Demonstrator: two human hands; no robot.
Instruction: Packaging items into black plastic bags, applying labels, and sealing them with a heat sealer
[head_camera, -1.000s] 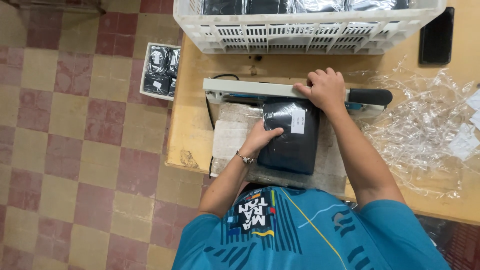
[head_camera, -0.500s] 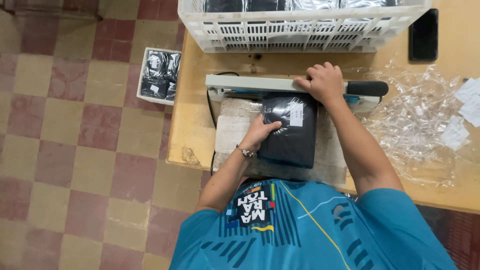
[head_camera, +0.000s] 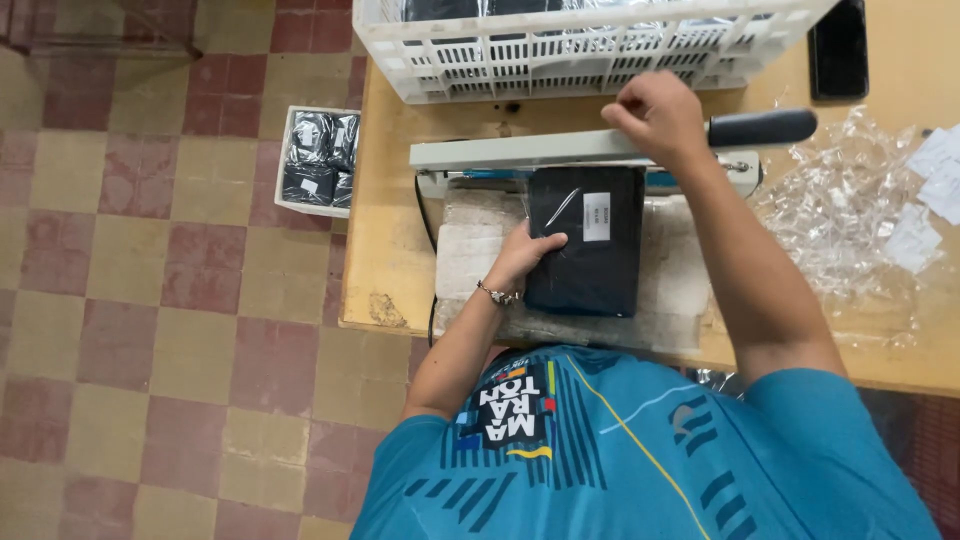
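A black flat packet (head_camera: 590, 250) with a small white label lies on a grey pad (head_camera: 470, 255) on the wooden table (head_camera: 385, 250). Its top edge lies under the arm of a white heat sealer (head_camera: 520, 150). My left hand (head_camera: 525, 255), with a wrist bracelet, grips the packet's left edge. My right hand (head_camera: 655, 115) is closed over the sealer's arm, just left of its black handle (head_camera: 765, 127).
A white slatted crate (head_camera: 590, 55) with bagged black packets stands behind the sealer. A dark phone (head_camera: 838, 50) lies at the back right. Crumpled clear bags (head_camera: 850, 210) and white paper slips (head_camera: 935, 165) cover the right side. On the tiled floor to the left is a box (head_camera: 318, 160) of black packets.
My right hand, with the sealer's arm, has come away from the packet's top, so the label and upper edge now show. My left hand stays on the packet's left edge.
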